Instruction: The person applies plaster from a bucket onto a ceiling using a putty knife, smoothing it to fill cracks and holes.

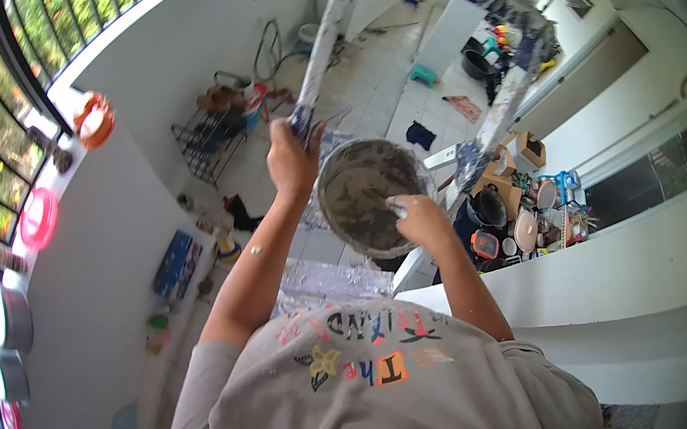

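A grey printed shirt (379, 415) fills the foreground as a person leans over a bucket (388, 154) of grey mix (353, 192), set under the right fingers and just beside the left. The right hand (426, 223) is clenched on a pale handle (396, 202) over the mix. The left hand (294, 163) curls near a splattered frame (324, 41); its exact grip cannot be told. Well left of those fingers stand 2 metal pots (10, 317).
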`<state>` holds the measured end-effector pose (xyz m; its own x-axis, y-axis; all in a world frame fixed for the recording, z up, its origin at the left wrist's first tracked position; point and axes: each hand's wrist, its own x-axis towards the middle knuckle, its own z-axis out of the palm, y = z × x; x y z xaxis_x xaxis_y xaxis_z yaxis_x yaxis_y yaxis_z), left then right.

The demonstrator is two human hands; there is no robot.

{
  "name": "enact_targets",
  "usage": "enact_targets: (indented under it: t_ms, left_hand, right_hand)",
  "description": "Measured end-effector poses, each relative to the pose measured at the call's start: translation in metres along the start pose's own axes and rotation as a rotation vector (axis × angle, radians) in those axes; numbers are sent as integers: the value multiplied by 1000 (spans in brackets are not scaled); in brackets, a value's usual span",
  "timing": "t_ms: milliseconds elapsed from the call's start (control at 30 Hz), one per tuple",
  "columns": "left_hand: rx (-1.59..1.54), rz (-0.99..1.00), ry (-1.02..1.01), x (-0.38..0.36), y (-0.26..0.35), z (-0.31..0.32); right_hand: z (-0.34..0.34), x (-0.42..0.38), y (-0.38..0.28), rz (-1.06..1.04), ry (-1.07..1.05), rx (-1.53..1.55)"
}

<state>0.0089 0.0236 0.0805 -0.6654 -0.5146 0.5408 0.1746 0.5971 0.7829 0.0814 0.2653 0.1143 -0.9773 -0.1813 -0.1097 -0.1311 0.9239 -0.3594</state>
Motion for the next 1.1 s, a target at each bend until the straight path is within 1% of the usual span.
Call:
enact_targets:
  t_ms: [33, 67, 133, 233, 267, 333, 433, 533, 567, 667, 700, 733, 800, 833, 867, 933, 1033, 1100]
  left_hand:
    - [-18, 29, 6, 1, 0, 0]
    - [-41, 67, 12, 1, -2, -1]
    - [-36, 72, 3, 0, -5, -2]
    - [-40, 95, 3, 1, -4, 0]
    - [-38, 103, 6, 1, -4, 0]
    - [-31, 110, -7, -2, -6, -1]
    - [-40, 113, -7, 2, -8, 1]
    - [-43, 107, 8, -2, -9, 1]
    - [-42, 112, 20, 0, -8, 1]
    - [-47, 101, -7, 0, -8, 2]
    - [-54, 109, -3, 0, -6, 2]
    - [-59, 114, -2, 0, -5, 1]
    - [-51, 131, -7, -4, -7, 0]
    - [-41, 145, 1, -3, -8, 1]
    - [-32, 155, 19, 0, -10, 3]
    - [-34, 139, 15, 2, -7, 2]
    - [-48, 141, 9, -1, -8, 1]
    - [-42, 143, 1, 1, -7, 0]
  right_hand:
    - [-8, -2, -3, -2, 10, 27]
    - [-16, -1, 0, -73, 5, 36]
    - [-39, -7, -13, 32, -3, 49]
    - [-36, 2, -20, 47, 154, 79]
    - [-19, 15, -10, 40, 193, 18]
    - [-8, 15, -14, 88, 40, -44]
    - [-7, -6, -25, 76, 1, -121]
    - [-27, -19, -20, 44, -43, -62]
    - [-29, -15, -11, 21, -27, -22]
    - [-42, -1, -38, 75, 110, 69]
    - [-20, 17, -21, -46, 195, 46]
    - [-16, 22, -32, -13, 147, 63]
    - [6, 18, -31, -29, 26, 2]
    - [11, 11, -31, -63, -1, -100]
    - [12, 0, -30, -71, -17, -126]
    - [-2, -19, -32, -44, -97, -115]
    - [-26, -36, -22, -24, -71, -90]
    - [-38, -39, -7, 60, -93, 86]
